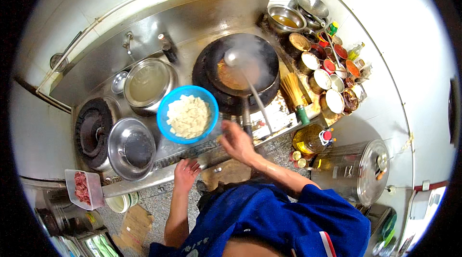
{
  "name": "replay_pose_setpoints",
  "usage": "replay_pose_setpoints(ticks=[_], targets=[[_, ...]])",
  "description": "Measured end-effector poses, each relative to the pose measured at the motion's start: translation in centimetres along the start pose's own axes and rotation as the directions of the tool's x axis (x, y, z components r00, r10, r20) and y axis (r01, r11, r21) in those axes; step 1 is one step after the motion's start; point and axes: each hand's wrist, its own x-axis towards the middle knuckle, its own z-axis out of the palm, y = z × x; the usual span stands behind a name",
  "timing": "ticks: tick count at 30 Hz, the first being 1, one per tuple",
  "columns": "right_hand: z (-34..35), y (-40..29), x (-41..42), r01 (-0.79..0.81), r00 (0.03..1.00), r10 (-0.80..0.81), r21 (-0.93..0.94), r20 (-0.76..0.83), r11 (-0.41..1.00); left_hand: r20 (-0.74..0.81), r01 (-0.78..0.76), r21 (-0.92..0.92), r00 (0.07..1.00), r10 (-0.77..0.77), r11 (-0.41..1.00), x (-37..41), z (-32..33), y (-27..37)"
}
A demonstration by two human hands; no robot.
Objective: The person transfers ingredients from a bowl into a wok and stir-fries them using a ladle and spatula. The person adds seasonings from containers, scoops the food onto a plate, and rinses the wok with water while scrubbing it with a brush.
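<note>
My right hand [236,141] is near the right rim of a blue plastic bowl [161,127], left of the wok's handle [247,116]. It holds nothing; blur hides whether it touches either one. White cubes, perhaps tofu, fill the bowl [188,116]. My left hand [187,172], empty with loosely bent fingers, hangs by the stove's front edge below the bowl. Steam rises from reddish-brown liquid [234,76] in the black wok [213,67]. A long-handled metal ladle [232,57] rests in the wok, its shaft reaching the front edge.
Left of the blue bowl are a pot of cloudy liquid [148,82], an empty steel basin [135,148] and a burner [90,132]. A bamboo wok brush [293,92] and several seasoning containers [321,78] line the right. Raw meat sits in a plastic tub [94,192].
</note>
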Motion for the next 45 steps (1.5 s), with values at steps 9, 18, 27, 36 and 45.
replay_pose_setpoints(ticks=[9, 18, 27, 36, 45], targets=[[-12.7, 15.4, 9.7, -0.719, 0.611, 0.349, 0.682, 0.711, -0.132, 0.254, -0.296, 0.753, 0.955, 0.156, 0.588, 10.3, 19.2, -12.2], [-17.0, 19.6, 3.5, -0.103, 0.994, 0.104, -0.483, -0.025, 0.870, 0.109, 0.098, 0.572, 0.975, -0.194, 0.815, 10.3, 23.4, -13.3], [-15.3, 17.9, 2.4, -0.184, 0.981, 0.155, -0.306, -0.117, 0.934, 0.114, 0.032, 0.580, 0.986, -0.120, 0.814, 10.5, 22.3, -13.4], [-16.2, 19.3, -1.8, -0.201, 0.945, 0.116, -0.266, -0.305, 0.943, -0.060, -0.120, 0.055, 0.991, 0.123, 0.991, 6.2, 11.1, -6.8], [-30.3, 17.6, 3.9, -0.346, 0.763, 0.633, 0.746, -0.130, 0.569, 0.165, -0.109, 0.484, 0.986, 0.032, 0.868, 6.9, 17.4, -11.4]])
